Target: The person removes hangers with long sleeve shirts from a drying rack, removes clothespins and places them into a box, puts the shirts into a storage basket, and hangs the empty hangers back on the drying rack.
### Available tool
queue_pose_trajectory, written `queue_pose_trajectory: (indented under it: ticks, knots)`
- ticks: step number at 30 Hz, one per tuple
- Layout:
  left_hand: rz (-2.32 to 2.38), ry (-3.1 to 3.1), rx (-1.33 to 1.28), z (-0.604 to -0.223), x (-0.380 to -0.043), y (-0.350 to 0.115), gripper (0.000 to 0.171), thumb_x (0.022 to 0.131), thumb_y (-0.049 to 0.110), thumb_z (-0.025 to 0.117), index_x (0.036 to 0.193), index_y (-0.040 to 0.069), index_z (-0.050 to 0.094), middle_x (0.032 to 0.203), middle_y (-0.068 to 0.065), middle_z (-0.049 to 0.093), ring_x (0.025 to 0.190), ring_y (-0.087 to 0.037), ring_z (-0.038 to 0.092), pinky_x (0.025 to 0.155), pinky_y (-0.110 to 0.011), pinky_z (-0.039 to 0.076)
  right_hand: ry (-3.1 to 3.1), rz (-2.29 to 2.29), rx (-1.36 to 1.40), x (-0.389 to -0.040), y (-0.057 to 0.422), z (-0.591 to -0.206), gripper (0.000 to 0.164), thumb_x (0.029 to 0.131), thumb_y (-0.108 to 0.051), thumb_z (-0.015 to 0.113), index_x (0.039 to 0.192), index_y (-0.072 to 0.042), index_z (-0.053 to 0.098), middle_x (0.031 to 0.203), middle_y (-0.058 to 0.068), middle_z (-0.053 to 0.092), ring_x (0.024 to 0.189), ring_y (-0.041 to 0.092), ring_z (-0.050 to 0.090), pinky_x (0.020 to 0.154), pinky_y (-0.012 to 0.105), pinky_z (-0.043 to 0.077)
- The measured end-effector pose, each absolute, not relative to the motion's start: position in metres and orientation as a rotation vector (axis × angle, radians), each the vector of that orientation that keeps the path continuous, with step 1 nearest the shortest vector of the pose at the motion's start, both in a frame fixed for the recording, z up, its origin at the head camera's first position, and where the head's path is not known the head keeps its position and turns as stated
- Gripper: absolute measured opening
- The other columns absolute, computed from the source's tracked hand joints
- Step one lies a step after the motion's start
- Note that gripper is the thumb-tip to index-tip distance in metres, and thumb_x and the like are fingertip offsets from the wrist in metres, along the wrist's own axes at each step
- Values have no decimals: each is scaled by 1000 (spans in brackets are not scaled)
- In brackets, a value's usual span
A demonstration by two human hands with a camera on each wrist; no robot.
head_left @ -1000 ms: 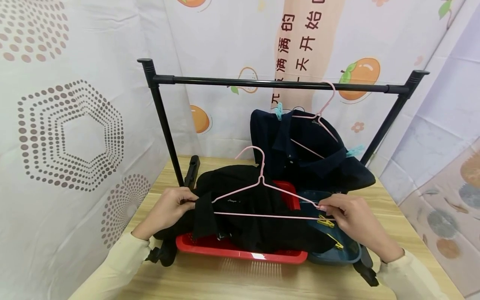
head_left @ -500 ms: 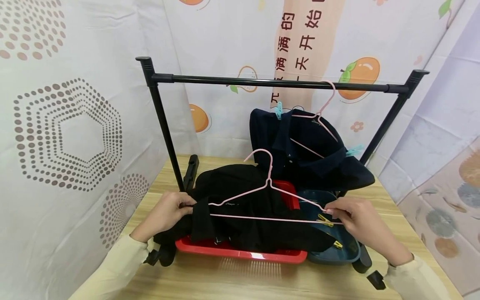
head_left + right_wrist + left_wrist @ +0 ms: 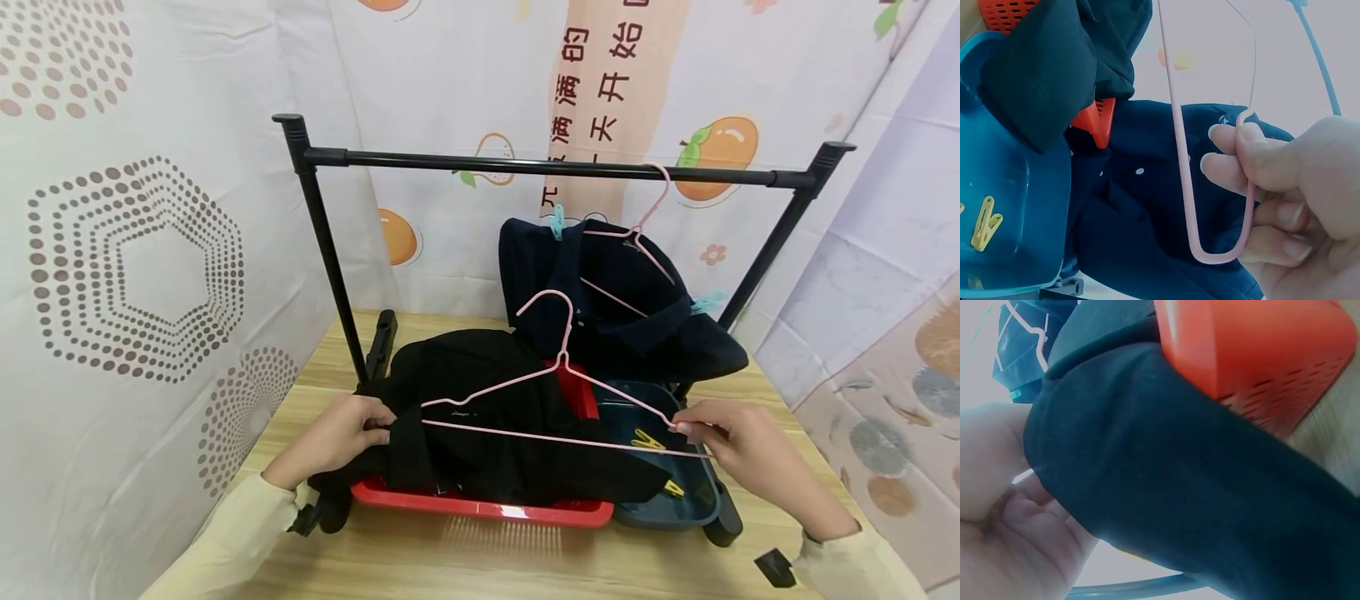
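Note:
My left hand [image 3: 347, 435] pinches the edge of a black shirt [image 3: 487, 458] near its neck opening; in the left wrist view the cloth [image 3: 1166, 462] hides its fingertips. The shirt lies heaped over a red basket [image 3: 480, 506]. With thumb and fingers my right hand [image 3: 742, 446] grips the right end of a pink clothes hanger [image 3: 562, 360], whose hook points up and left. The hanger's left end is hidden behind the shirt's folded flap. Close up in the right wrist view, the right fingers curl round the hanger's bent end [image 3: 1213, 257].
Behind stands a black rack [image 3: 480, 165]. From its bar hangs a navy shirt [image 3: 536, 258] on another pink hanger [image 3: 660, 200], with light-blue clips [image 3: 557, 223] on it. Right of the basket sits a dark blue basin [image 3: 663, 518] holding yellow clothespins [image 3: 986, 225]. Patterned curtains surround the table.
My right hand has moved right and slightly down, drawing the hanger rightward with it. More of the hanger's right part extends over the basin. My left hand stays nearly in place on the shirt.

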State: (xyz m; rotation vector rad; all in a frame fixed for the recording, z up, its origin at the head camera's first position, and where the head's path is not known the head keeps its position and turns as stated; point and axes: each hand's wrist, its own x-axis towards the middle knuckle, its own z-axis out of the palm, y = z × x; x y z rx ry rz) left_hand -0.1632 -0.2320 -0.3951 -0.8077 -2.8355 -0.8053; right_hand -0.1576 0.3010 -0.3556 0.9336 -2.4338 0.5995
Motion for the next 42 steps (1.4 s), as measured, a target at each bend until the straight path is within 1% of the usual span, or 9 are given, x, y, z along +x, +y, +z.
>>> queue_pose_trajectory:
  ticks: [7,10,15,19,26,31,35,38,42]
  knots:
    - [-846,-2861,-857,-395,-163,-232,17,86,3,81,82,17,73,76,15,61,68,-2,50,61,-24,47,-2437,567,908,-157,308,-354,36,70,13,85,91,-16,79,82,-10,70,63,-4,45,54,14,34]
    - [-860,-2862,-874,-394,-163,-232,15,87,3,81,85,16,74,80,14,65,71,-1,53,62,-25,49,-2430,560,894,-157,313,-352,37,69,13,85,91,-16,79,84,-8,73,66,-3,51,56,13,37]
    - [-885,-2877,-872,-394,-161,-233,11,87,3,80,92,13,78,89,10,70,80,-4,62,68,-27,54,-2409,563,866,-157,317,-349,37,68,12,86,91,-17,80,82,-6,74,64,-3,52,54,13,37]
    - [-925,-2857,-860,-390,-160,-236,8,88,9,81,95,12,80,92,9,72,84,-7,65,72,-29,55,-2429,560,831,-156,316,-347,34,72,9,85,92,-17,80,82,-8,74,60,-3,47,53,14,34]
    - [-931,-2765,-720,-383,-158,-255,3,88,17,83,90,16,81,84,14,71,74,-4,62,67,-28,53,-2526,604,757,-154,310,-345,23,82,4,82,96,-14,80,74,-15,65,55,-1,43,49,19,35]
    - [-945,-2840,-516,-383,-152,-270,14,91,21,81,82,16,73,71,9,64,63,-7,58,59,-29,51,-2500,654,740,-155,305,-347,23,83,3,81,96,-16,80,67,-20,53,52,-1,40,47,18,31]
    - [-1054,-3034,-369,-386,-147,-278,28,95,35,75,80,14,66,66,2,61,56,-15,58,51,-31,50,-2429,689,773,-156,300,-348,28,79,7,82,96,-15,80,64,-20,51,51,-2,37,45,16,29]
    - [-1197,-3154,-339,-392,-145,-279,34,98,41,71,84,10,68,69,-3,63,57,-19,60,51,-36,52,-2392,687,789,-157,295,-346,31,76,10,83,96,-14,80,65,-19,51,52,-2,37,47,15,29]
    - [-1349,-3176,-389,-403,-145,-275,33,99,38,70,87,8,72,71,-5,65,58,-22,61,52,-39,54,-2348,647,808,-158,288,-339,33,74,9,85,97,-14,80,64,-20,48,52,-2,36,49,14,28]
